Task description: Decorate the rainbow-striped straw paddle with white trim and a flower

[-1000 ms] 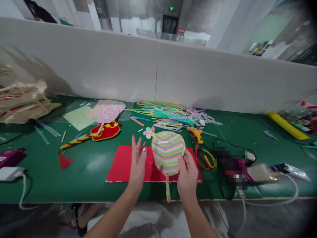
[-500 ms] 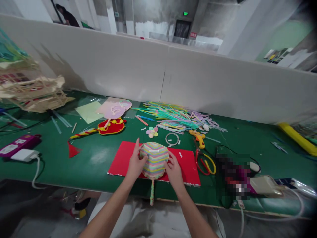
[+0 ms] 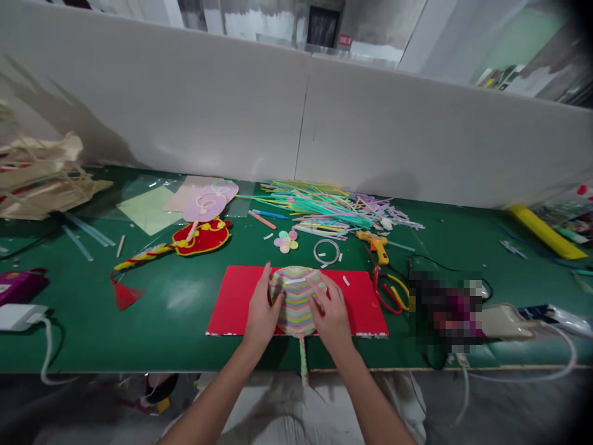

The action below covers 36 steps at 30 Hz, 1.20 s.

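Note:
A round fan woven from pastel striped straws [image 3: 295,298] lies flat on a red sheet [image 3: 236,298] on the green table, its striped handle [image 3: 302,361] sticking out over the front edge. My left hand [image 3: 260,312] rests on the fan's left edge with fingers stretched flat. On the fan's right side my right hand [image 3: 329,312] presses down, fingers spread flat.
Behind the red sheet lie a small ring [image 3: 326,251], a pastel flower piece [image 3: 286,241], a pile of coloured straws [image 3: 319,210], a yellow glue gun [image 3: 375,245] and red-yellow scissors [image 3: 385,290]. A red and yellow ornament [image 3: 200,236] lies at the left. A white partition wall [image 3: 296,117] backs the table.
The fan was held up by my right hand a second ago; now it lies flat on the red sheet and both hands press on it.

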Available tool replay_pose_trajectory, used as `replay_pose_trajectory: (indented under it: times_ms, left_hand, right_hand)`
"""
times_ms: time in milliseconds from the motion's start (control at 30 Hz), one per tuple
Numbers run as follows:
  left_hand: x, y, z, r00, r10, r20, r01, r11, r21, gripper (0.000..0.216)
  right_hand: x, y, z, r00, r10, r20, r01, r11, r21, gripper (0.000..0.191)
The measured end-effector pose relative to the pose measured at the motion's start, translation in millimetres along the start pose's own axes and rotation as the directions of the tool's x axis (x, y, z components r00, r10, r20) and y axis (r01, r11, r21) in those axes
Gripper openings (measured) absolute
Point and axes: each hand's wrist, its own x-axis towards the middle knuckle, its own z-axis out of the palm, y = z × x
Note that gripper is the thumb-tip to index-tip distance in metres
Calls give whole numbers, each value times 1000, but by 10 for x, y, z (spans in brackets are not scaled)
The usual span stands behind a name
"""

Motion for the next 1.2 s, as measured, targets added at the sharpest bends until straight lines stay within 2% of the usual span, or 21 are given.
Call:
replay_pose_trajectory:
  times_ms: [67, 167, 300, 433, 500, 567, 667, 733, 833, 933, 1200]
  left_hand:
    - [32, -21, 16, 1000, -27, 7, 28, 998, -55, 67]
    - [57, -29, 16, 999, -21, 25, 22, 997, -73, 66]
    - [12, -20, -4, 994, 104, 35, -107, 987, 122, 57]
    - [-45, 14, -8, 968, 196, 158, -240, 906, 349, 54]
    - [-52, 56, -11, 962, 194, 191, -256, 882, 395, 55]
    - [-49, 120, -15, 966, 198, 166, -251, 874, 416, 57]
    - [-41, 238, -16, 968, 209, 140, -249, 871, 423, 61]
    - [-38, 308, -6, 964, 215, 154, -261, 874, 410, 64]
    - [-30, 361, 19, 966, 213, 147, -253, 898, 360, 67]
    - [-14, 359, 41, 974, 197, 111, -222, 922, 318, 67]
    - [5, 385, 72, 973, 193, 128, -224, 923, 311, 62]
  right_hand:
    - [36, -1, 39, 998, -41, 48, 42, 999, -17, 39]
    - [65, 19, 99, 997, -67, 50, 68, 997, -34, 39]
    - [54, 48, 142, 998, -66, 15, 66, 998, -4, 36]
    - [38, 67, 146, 997, -63, -35, 63, 998, 19, 37]
    - [40, 62, 131, 998, -51, -43, 52, 998, 33, 37]
    - [53, 29, 94, 997, -29, -76, 34, 997, 63, 35]
    - [110, -80, 5, 988, 84, -127, -62, 984, 170, 26]
    - [175, -167, -53, 972, 217, -88, -182, 936, 302, 20]
    - [276, -250, -92, 938, 338, 70, -324, 791, 519, 15]
    - [328, -257, -76, 919, 362, 159, -377, 682, 626, 11]
    - [345, -266, -32, 910, 369, 191, -394, 619, 680, 8]
